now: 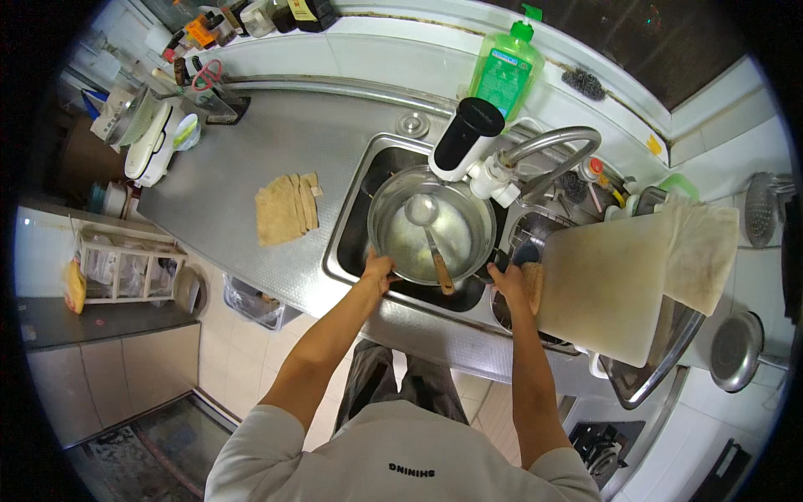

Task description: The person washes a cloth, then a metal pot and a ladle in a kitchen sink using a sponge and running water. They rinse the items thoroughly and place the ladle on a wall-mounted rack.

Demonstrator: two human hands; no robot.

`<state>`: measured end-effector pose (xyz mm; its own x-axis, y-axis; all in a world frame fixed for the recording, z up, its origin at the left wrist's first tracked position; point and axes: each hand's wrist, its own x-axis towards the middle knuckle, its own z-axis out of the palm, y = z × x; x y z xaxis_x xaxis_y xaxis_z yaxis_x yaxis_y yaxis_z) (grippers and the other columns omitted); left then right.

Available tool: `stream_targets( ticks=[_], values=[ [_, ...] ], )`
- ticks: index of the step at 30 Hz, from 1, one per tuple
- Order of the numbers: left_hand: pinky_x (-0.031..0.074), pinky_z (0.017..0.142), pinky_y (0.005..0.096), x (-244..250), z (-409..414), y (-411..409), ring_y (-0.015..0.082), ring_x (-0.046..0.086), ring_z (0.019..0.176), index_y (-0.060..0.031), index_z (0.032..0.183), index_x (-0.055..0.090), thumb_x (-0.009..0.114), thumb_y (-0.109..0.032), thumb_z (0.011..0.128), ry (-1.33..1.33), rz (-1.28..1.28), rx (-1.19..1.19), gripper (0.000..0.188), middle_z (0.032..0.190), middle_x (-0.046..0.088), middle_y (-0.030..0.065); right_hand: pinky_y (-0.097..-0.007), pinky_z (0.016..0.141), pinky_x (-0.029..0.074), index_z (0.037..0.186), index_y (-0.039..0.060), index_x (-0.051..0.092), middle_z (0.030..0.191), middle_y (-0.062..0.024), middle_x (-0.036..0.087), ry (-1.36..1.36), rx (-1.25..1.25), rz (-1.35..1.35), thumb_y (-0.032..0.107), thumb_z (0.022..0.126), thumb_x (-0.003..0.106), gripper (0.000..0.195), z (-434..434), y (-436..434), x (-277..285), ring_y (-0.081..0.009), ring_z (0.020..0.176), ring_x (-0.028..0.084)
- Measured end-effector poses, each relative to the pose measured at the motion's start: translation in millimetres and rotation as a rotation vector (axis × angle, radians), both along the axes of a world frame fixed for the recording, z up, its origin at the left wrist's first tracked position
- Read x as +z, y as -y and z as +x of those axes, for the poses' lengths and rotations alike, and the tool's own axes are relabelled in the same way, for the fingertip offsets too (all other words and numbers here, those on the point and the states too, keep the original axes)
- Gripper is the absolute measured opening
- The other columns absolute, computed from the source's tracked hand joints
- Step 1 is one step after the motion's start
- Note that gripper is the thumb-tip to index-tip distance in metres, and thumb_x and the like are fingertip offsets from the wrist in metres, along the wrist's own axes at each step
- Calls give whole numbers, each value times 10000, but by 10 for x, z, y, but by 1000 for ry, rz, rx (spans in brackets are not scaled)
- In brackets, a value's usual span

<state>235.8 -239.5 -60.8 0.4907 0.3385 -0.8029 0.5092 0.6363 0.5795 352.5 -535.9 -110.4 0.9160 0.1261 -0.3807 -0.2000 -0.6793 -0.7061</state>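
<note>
A wide stainless steel pot (392, 251) sits over the left sink basin (351, 251), holding some cloudy liquid. Inside it lies a metal ladle (422, 210), its wooden handle (443, 276) resting over the near rim. My left hand (379, 273) grips the pot's near left side; the exact hold under my fingers is hidden. At the near right, my right hand (508, 282) is closed around the pot's black handle (500, 260). Above the pot's far right rim hangs a faucet filter (467, 138), black and white, fixed to the curved faucet (558, 135).
Right of the sink, a cutting board (602, 282) leans beside a brown sponge (532, 282) near my right hand. Folded tan cloths (285, 210) lie on the steel counter (244, 144). A green soap bottle (505, 75) stands behind the faucet. A frying pan (737, 351) hangs at right.
</note>
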Motion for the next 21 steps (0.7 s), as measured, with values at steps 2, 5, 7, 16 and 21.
stream_targets(
  ticks=[2,5,7,16,21],
  values=[
    [503,710,521,-113,58,-25,278,548,909,-211,1209,342,451,112,685,-31,-9,12,625,1084,504,103,-377,644,500,753,-65,612,606,-180,610,-7,94,-179,490,727,581,556,21,22,-120,-312,642,625],
    [526,637,481,-304,-112,-136,305,555,851,-159,1237,312,417,97,706,-48,9,58,599,1042,505,142,-378,703,493,707,-46,628,563,-168,602,-198,273,-384,533,723,557,583,16,-349,673,-312,677,634],
    [526,643,475,-330,-61,-118,303,555,859,-142,1247,307,423,92,707,-90,5,29,600,1052,504,145,-374,692,496,665,-47,623,531,-140,597,-260,293,-410,523,723,563,576,45,-338,783,-286,674,639],
    [480,721,494,-393,16,-318,243,541,856,-213,1202,394,468,96,671,-177,39,-28,619,1025,527,75,-328,587,501,631,-40,609,531,-126,601,-193,191,-302,451,736,588,503,-207,-360,745,-223,509,609],
    [542,643,482,-201,-10,-366,272,547,867,-156,1208,398,432,98,668,-72,0,-83,597,1053,525,83,-333,613,523,757,-15,559,732,-115,626,-231,-358,373,163,775,621,189,-474,-546,756,-227,610,629]
  ],
)
